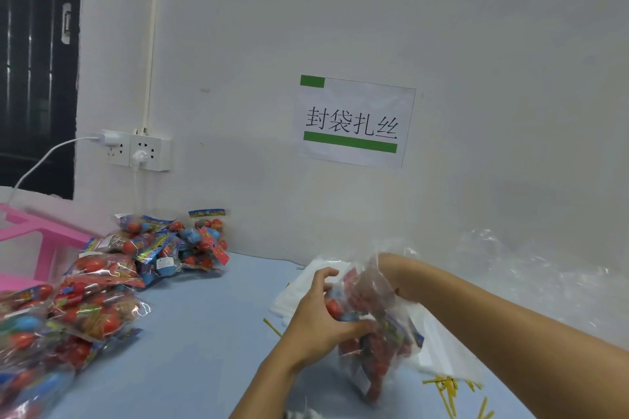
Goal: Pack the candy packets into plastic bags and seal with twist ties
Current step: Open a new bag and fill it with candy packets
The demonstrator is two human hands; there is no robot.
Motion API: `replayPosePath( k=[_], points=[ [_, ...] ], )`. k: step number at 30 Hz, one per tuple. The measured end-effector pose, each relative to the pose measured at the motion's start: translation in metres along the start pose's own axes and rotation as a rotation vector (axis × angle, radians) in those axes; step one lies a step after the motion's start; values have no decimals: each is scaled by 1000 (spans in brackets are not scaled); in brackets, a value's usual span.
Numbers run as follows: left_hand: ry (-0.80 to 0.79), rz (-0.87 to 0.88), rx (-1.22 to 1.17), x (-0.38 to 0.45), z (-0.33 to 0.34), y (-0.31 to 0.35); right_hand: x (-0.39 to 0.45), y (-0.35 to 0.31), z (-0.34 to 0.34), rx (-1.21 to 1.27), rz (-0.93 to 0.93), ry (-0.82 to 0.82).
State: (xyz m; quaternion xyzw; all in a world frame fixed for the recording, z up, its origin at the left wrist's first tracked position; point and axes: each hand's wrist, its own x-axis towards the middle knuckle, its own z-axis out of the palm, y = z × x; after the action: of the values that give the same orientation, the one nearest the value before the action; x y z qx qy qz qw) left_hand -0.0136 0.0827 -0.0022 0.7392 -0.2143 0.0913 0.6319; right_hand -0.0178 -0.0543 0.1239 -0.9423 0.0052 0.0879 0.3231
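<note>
A clear plastic bag (388, 323) stands on the blue table (204, 333) with red and blue candy packets (374, 360) inside it. My left hand (316, 320) grips the bag's left side from outside, fingers curled round it. My right hand (391, 274) reaches down through the bag's mouth. Its fingers are hidden by the plastic and the packets. A big pile of loose candy packets (102, 299) lies at the left. Yellow twist ties (446, 384) lie scattered at the lower right, and one twist tie (272, 326) lies by my left hand.
A flat stack of empty plastic bags (292, 292) lies behind my left hand. Crumpled clear plastic (544, 275) is heaped against the wall at the right. A pink stool (37, 235) stands at the far left, below a wall socket (136, 150).
</note>
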Motion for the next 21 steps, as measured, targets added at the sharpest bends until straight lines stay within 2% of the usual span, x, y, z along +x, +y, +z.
replayPosePath(
  k=[2,7,12,21],
  points=[
    [-60,-64,34,-1,-7,-5,-6,-5,-3,-74,-5,-78],
    [-191,-125,34,1,-11,-13,-18,-24,-13,-710,-30,-25],
    [-191,-148,-24,1,-12,-13,-18,-22,-21,-854,-32,110],
    [-216,-132,-1,-4,-14,-5,-14,-20,-8,-1050,70,-97]
  ],
)
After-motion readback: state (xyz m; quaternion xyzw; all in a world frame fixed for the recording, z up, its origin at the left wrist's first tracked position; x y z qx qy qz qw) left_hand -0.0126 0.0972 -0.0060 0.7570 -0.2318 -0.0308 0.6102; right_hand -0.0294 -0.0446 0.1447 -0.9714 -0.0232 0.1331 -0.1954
